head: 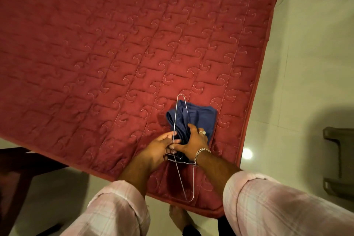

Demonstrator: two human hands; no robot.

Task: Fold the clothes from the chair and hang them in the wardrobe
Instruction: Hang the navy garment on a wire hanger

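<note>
The folded blue garment [193, 119] lies on the red quilted mattress [115, 53], near the corner closest to the person, threaded through a thin wire hanger [177, 120]. The hanger's long axis runs away from the person: one narrow bend sits just past the cloth's far edge and the other lies at the near edge of the bed, with the garment bunched between the two wires around the middle (which part is the hook cannot be told from here).

Both hands meet at the near end of the cloth. The right hand [193, 141] is the nearer to the garment; it rests on top of it, fingers [191, 127] curled over the fabric and gripping it. The left hand [160, 146] comes in from the left, its fingers pinching the left-hand wire just beside the cloth.

The forearms converge from either side, sleeves rolled up, wrists low over the mattress. The next move probably turns on drawing the cloth along the hanger's long axis so it sits evenly before the whole is lifted.

A dark chair [339, 161] stands on the pale floor [306, 63] to the right, well apart.
</note>
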